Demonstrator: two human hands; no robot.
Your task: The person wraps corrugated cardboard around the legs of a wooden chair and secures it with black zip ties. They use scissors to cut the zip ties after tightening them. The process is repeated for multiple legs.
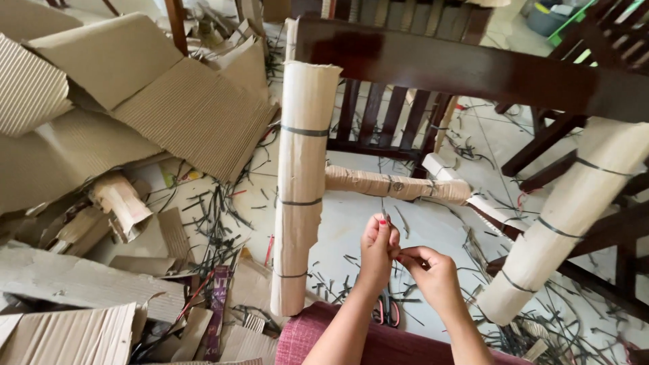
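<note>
- Low in the centre of the frame, a thin dark strap [383, 208] rises as a short sliver from the fingertips of the left hand [378, 245], just below the wrapped rail.
- Left fingers are pressed together on that sliver, thumb against forefinger; the right hand [427, 269] meets it from the right, its fingertips likewise pinched at the same spot, so both hands touch.
- Judging from this grip, the work goes best with the pinch kept close to the strap's end and both hands pulling evenly, since so narrow a band looks apt to slip or twist.
- Just above the hands runs the cardboard-wrapped rail [395, 185], horizontal, joining the upright cardboard-wrapped leg [301, 182] at centre left, which already carries three dark bands.
- At lower right a second wrapped leg [564, 223] slants, also banded.
- Between the forearms, red-handled scissors [387, 312] lie on the floor, near the maroon cushion [318, 338] at the bottom edge.
- Across the top, the dark wooden chair frame [446, 67] spans the view.
- Upper left holds heaped corrugated cardboard sheets [135, 101]; strap offcuts [216, 230] litter the tiles around.
</note>
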